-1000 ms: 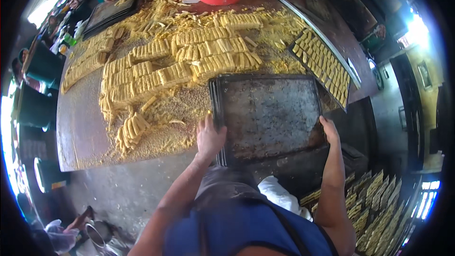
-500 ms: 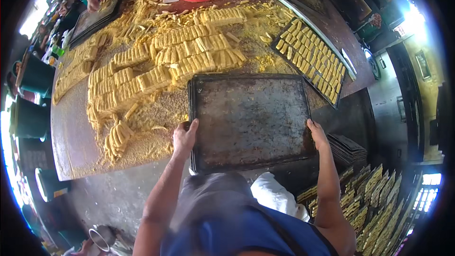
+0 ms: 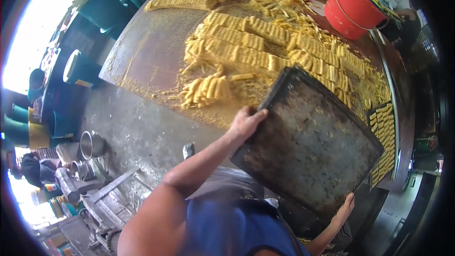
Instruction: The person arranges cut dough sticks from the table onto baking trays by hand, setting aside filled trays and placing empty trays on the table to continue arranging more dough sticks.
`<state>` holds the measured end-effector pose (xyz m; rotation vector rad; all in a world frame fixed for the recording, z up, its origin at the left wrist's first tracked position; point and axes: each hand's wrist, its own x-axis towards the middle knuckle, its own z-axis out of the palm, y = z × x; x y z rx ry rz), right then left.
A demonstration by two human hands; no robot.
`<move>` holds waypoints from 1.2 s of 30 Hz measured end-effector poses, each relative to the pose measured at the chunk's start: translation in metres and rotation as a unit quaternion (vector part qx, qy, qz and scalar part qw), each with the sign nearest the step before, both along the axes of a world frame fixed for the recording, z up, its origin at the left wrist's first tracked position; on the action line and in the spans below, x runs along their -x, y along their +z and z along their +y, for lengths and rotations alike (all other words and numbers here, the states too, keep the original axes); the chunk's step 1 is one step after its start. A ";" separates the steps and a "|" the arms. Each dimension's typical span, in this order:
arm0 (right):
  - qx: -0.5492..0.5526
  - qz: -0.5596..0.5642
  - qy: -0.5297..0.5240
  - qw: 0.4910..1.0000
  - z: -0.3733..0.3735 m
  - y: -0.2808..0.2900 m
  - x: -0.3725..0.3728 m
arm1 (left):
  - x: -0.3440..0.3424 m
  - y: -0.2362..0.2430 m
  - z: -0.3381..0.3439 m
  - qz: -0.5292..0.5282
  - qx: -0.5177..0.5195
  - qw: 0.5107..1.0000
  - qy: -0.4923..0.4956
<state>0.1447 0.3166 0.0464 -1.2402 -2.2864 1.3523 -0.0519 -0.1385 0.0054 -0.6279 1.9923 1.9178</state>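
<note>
Both my hands hold a dark, worn metal baking tray, which seems to be the top one of a small stack, tilted in front of my body. My left hand grips its left edge, thumb on top. At the lower right corner my right hand has its fingers on the rim. Nothing lies on the tray but scattered crumbs. Just beyond its far edge, rows of yellow dough sticks are piled on the table, with a small loose heap nearer me.
A red bucket stands at the far right of the table. Beside my tray, a dark tray of dough sticks lies at the right edge. Green bins line the left side. A metal pot and wooden frames stand at lower left.
My view has swung to the left. The tray in my hands has gone from level to slanted, its right side lower, and my right hand has come down with it.
</note>
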 end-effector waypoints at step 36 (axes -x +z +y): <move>-0.189 -0.235 0.300 0.905 -0.515 -0.031 0.277 | 0.145 -0.068 -0.805 0.067 0.208 0.965 0.142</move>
